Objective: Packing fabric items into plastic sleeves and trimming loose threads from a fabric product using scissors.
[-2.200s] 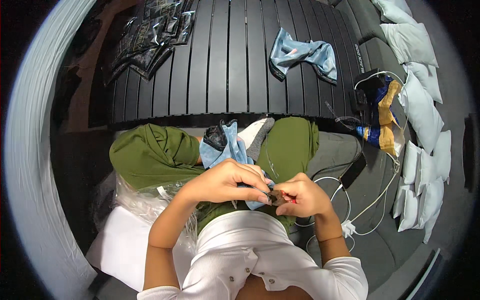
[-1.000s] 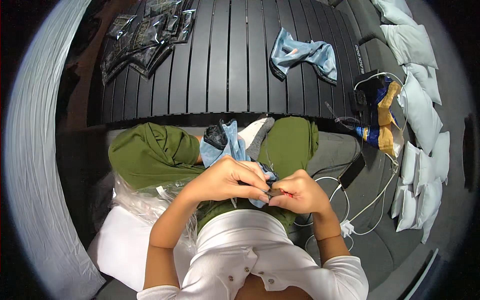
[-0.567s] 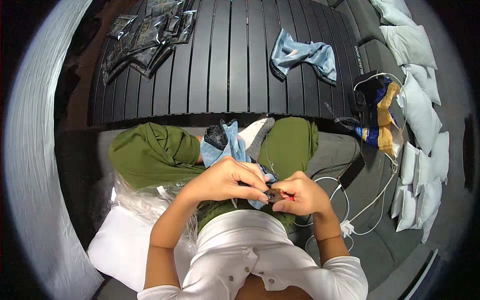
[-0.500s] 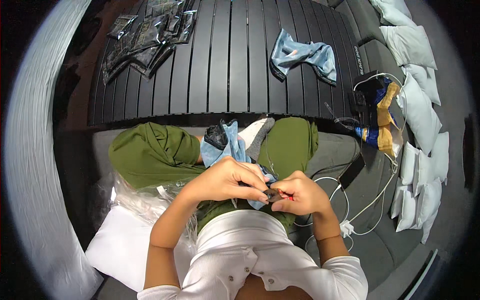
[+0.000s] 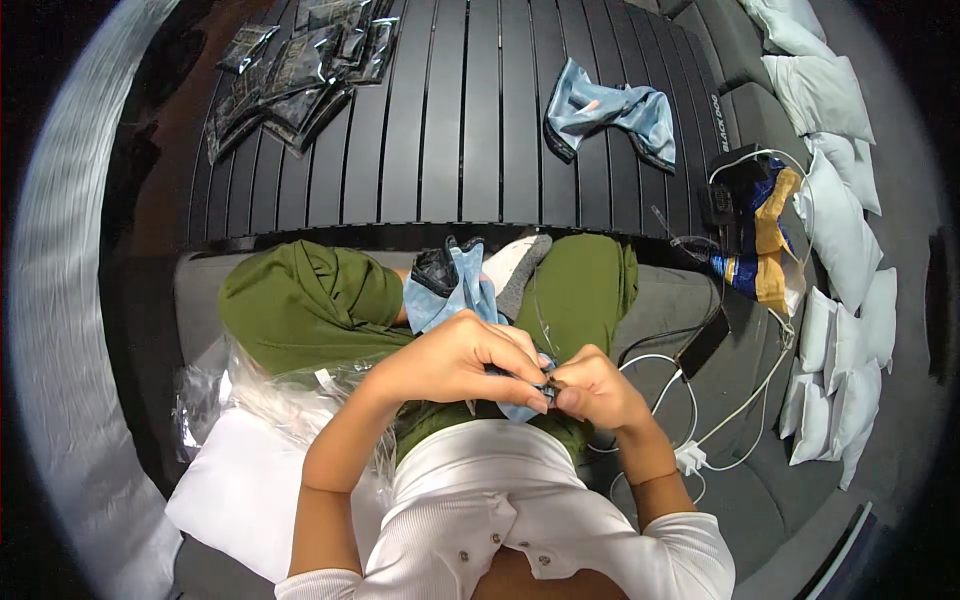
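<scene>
A light-blue cloth piece with black trim (image 5: 463, 285) lies bunched over my lap, its lower part running under my fingers. My left hand (image 5: 485, 360) is closed on the cloth, thumb and fingers pinching near its dark edge. Right against it, my right hand (image 5: 598, 388) is closed too, fingertips pressed together at the same small dark spot. What the right fingertips grip is hidden. A second blue cloth piece with black edges (image 5: 612, 108) rests crumpled on the slatted black table (image 5: 440, 130) ahead.
Several black glossy packets (image 5: 300, 65) pile at the table's far left. Clear plastic wrap (image 5: 290, 400) and a white pillow (image 5: 235, 490) lie at my left. A blue and yellow bag (image 5: 770, 240), white cables (image 5: 745, 450) and white cushions (image 5: 840, 370) are to the right.
A small red thing that showed in my right hand is out of sight now. My right fingers have drawn in closer to the left fingertips.
</scene>
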`<state>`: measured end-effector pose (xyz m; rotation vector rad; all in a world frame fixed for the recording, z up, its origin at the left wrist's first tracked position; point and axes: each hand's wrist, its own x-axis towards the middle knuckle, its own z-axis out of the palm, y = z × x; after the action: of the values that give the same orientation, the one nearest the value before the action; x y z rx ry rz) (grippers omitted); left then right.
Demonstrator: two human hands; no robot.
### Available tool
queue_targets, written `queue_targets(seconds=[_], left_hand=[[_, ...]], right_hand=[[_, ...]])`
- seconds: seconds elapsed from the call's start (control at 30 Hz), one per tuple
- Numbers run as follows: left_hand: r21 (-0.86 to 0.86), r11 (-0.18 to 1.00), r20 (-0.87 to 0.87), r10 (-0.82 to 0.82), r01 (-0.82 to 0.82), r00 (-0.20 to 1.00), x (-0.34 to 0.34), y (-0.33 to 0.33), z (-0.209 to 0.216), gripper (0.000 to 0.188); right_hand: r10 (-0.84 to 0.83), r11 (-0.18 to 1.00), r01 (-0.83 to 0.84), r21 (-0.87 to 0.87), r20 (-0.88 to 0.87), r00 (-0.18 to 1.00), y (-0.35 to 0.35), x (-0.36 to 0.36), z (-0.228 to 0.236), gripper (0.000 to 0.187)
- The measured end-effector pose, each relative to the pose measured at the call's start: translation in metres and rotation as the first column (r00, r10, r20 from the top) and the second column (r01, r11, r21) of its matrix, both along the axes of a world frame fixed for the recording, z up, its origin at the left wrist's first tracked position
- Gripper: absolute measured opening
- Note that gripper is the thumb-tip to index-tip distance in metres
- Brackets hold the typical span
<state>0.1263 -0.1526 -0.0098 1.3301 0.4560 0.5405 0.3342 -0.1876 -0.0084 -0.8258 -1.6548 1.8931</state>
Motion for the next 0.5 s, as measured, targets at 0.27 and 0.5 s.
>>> queue_targets(seconds=[0.27, 0.5], left_hand=[[-0.001, 1.000, -0.015, 0.001, -0.001, 1.000, -0.006, -0.002, -0.006, 0.013], [-0.031, 0.999, 0.006, -0.021, 0.021, 1.000, -0.007, -0.002, -0.008, 0.014]], right_hand=[[0.012, 0.992, -0.034, 0.122, 0.172, 0.985, 0.005, -0.002, 0.009, 0.037], [0.120, 0.978, -0.154, 0.141, 0.223, 0.967, 0.008, 0.001, 0.005, 0.028]])
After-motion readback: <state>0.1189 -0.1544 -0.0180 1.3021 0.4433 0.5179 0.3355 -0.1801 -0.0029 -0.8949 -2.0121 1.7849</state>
